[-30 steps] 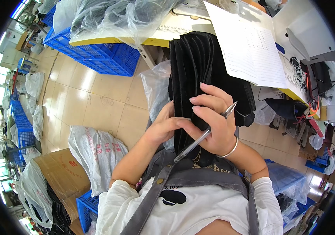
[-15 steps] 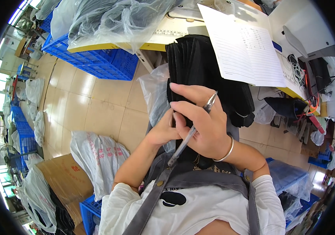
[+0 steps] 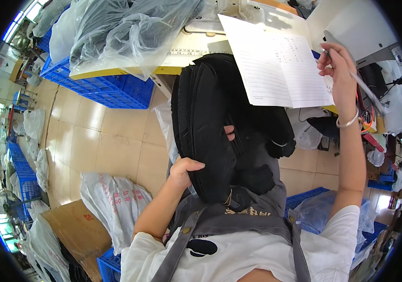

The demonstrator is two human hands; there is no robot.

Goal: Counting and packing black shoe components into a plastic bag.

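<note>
Fabric pieces (image 3: 209, 98), black and stacked like leaves, stand tilted over the lap in front of the grey apron (image 3: 238, 226), their far end overlapping the edge of the white worktable (image 3: 177, 61) in this view. The left hand (image 3: 184, 171) clasps the stack, its thumb lying along the near left face and two fingertips showing past the right side; the remaining fingers are hidden. The right hand (image 3: 342, 70) is curled around a pen (image 3: 369, 90), just beside the right page of the open notebook (image 3: 276, 66); I cannot tell whether the nib touches paper. The step in hand seems to be keeping the stack steady while the pen is at the notebook. Any writing would call for turning the nib onto the page without loosening the left grip.
</note>
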